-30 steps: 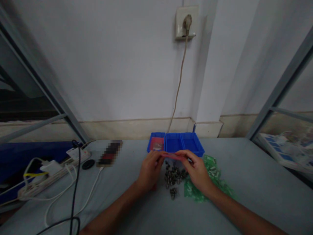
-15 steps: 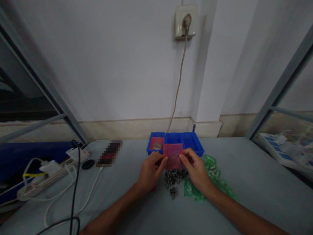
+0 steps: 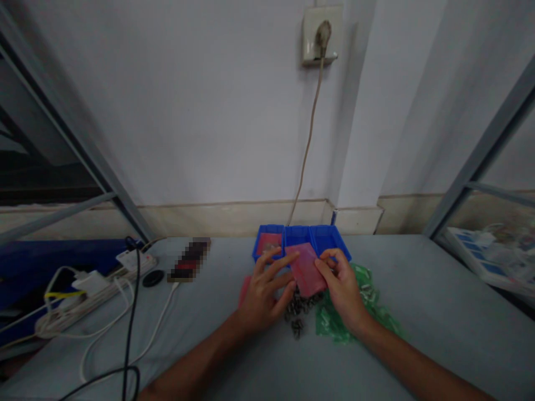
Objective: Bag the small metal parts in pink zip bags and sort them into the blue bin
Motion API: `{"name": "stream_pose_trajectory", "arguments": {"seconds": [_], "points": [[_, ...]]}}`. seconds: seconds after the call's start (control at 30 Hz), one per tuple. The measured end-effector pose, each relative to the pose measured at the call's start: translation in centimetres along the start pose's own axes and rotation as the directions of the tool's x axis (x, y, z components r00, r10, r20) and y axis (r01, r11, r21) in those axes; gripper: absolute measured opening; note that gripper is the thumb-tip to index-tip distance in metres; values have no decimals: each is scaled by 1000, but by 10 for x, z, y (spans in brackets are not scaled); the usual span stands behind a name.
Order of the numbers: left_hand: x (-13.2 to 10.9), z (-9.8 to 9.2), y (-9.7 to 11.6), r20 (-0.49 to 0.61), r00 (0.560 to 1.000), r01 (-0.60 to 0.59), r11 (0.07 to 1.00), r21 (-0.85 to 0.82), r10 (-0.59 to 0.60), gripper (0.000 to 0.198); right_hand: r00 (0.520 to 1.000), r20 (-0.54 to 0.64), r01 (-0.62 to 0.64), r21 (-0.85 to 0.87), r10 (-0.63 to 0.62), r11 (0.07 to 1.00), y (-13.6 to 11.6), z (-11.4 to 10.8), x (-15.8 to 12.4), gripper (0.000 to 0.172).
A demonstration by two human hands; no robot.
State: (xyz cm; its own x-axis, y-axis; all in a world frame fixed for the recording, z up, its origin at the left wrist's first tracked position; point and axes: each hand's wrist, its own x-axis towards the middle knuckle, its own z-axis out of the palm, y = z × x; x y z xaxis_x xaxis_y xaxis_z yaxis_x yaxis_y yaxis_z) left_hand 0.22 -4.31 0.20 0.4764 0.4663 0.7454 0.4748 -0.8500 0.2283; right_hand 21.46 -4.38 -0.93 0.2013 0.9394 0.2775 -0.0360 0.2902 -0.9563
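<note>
My right hand (image 3: 343, 289) pinches the right edge of a small pink plastic bag (image 3: 306, 269), held tilted just above the table. My left hand (image 3: 267, 289) has its fingers spread, with the fingertips touching the bag's left edge. Under the bag lies a heap of small dark metal parts (image 3: 297, 312). More pink bags (image 3: 244, 289) lie on the table under my left hand. Green plastic bags (image 3: 363, 309) are piled under and right of my right hand.
Three joined blue bins (image 3: 330, 240) stand at the back of the grey table (image 3: 438, 328), the left one holding pink material. A power strip (image 3: 90, 289) and tangled cables (image 3: 129, 334) lie at the left. A cord runs up to a wall socket (image 3: 321, 36).
The pink bag went from flat and edge-on to upright, and is now tilted with its face up. My left hand has opened its fingers, uncovering the pink bags under it.
</note>
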Motion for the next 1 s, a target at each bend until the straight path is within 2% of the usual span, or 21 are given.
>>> {"name": "stream_pose_trajectory", "arguments": {"seconds": [0.13,0.27,0.43,0.63,0.83,0.93,1.0], "points": [[-1,2,-2,25,999,-23,999,-34,24,33,1000,3,12,-25,-12,1000,-5,1,-1,35],[-3,9,-9,-28,1000,-17,998,-68,15,44,997,25,-70,13,70,997,-7,3,-4,44],[-3,14,-14,-91,994,52,995,-80,-59,42,998,46,-39,81,36,996,-10,4,-8,55],[-5,13,-12,-52,998,14,997,-75,-18,46,999,44,-20,-6,20,1000,-1,1,-3,38],[-7,13,-12,3,999,50,997,-52,-50,44,998,37,49,-84,-46,995,2,-2,1,31],[-5,12,-10,-10,998,56,997,-60,-57,35,998,16,59,-61,-58,996,0,-1,1,30],[-3,11,-8,-39,997,70,996,-60,-73,28,999,27,25,-52,-24,998,-1,-1,0,32]]}}
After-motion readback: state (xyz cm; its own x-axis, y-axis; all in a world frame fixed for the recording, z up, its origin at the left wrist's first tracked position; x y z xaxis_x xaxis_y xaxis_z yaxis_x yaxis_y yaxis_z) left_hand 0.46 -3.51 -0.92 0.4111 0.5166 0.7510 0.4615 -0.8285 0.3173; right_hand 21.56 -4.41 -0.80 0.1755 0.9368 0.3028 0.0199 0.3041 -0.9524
